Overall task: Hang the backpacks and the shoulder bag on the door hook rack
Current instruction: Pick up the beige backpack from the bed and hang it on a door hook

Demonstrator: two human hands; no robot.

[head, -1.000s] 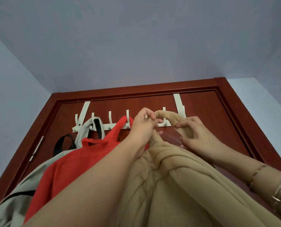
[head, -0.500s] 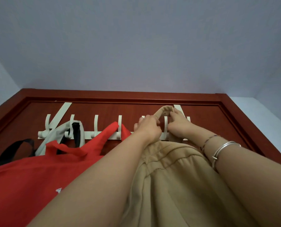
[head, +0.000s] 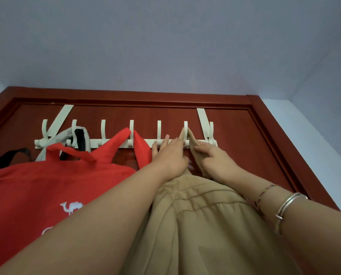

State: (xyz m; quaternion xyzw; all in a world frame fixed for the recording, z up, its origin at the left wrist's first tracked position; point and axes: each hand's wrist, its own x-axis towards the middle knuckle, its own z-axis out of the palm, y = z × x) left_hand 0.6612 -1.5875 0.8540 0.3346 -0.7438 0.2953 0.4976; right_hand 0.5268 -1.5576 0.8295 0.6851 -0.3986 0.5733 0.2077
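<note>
**Tan pack's loop on the hook, both our hands up at the rack**

We reach both arms up & fwd from 6 o'clock toward the door hook rack (head: pixel 114 142), a cream bar w/ seven hooks hung over the top of the red-brown door (head: pixel 235 139).

Our left hand (head: pixel 170 155) lies palm-down, wrist straight, fingers stretched toward 12 o'clock, tips touching the bar just left of the 6th hook. Fingers are loosely together & extended, not curled; whether the thumb pinches anything underneath we can't tell.

Our right hand (head: pixel 218 162) comes in from 4 o'clock, wrist bent a bit, index finger pointing to 10 o'clock & pressed on the tan backpack's top loop (head: pixel 191 138). Other fingers curl under the strap; grip there is hidden. A silver bangle (head: pixel 286 207) & a thin bracelet sit on that wrist.

The loop is draped over the 6th hook from the left. The tan backpack (head: pixel 203 225) hangs below it, btwn our forearms.

At 9 o'clock, the red bag (head: pixel 36 191) hangs by its strap on the 4th hook; a grey bag (head: pixel 66 135) w/ black strap sits on the 2nd hook.
</note>
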